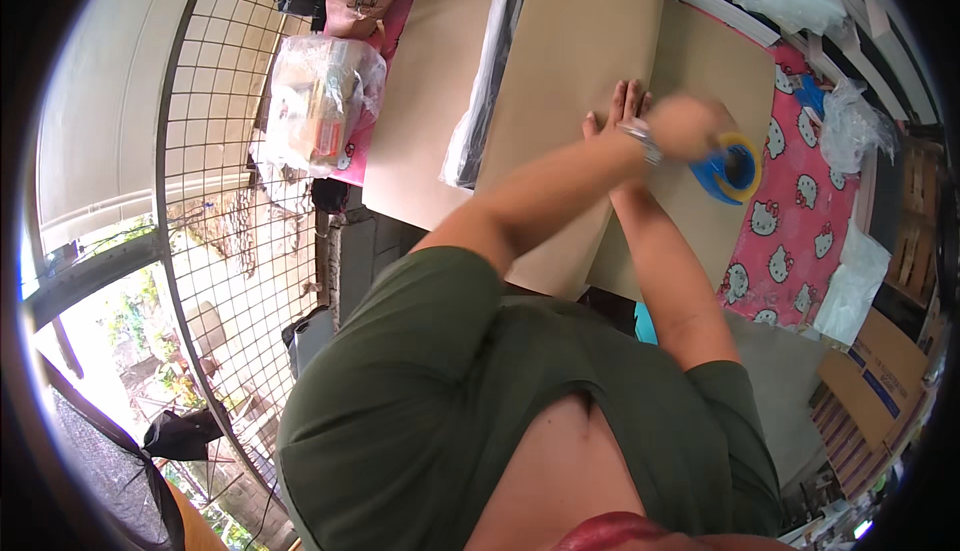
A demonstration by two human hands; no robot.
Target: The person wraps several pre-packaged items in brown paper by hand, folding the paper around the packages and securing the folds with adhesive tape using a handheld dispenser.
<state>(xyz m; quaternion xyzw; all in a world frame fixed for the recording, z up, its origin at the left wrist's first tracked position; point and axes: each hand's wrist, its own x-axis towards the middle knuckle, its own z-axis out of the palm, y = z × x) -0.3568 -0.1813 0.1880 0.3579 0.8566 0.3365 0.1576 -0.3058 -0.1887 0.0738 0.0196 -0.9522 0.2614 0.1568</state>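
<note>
Cardboard (590, 36) is lying under the right hand (622, 119), its fingers resting apart; the left hand (688, 128) is overlapping 1 tape (711, 181), too blurred to tell its grip.

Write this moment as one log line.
left hand: at tape roll, grip blurred | right hand: on brown sheet | wrapped strip: left of both hands

The left forearm (560, 187) is reaching toward two o'clock, crossing over the right wrist; the left hand (690, 126) is blurring, its fingers apparently curling inward. The right forearm (672, 266) is slanting toward eleven o'clock, the right hand (620, 116) spreading its fingers toward twelve.
</note>
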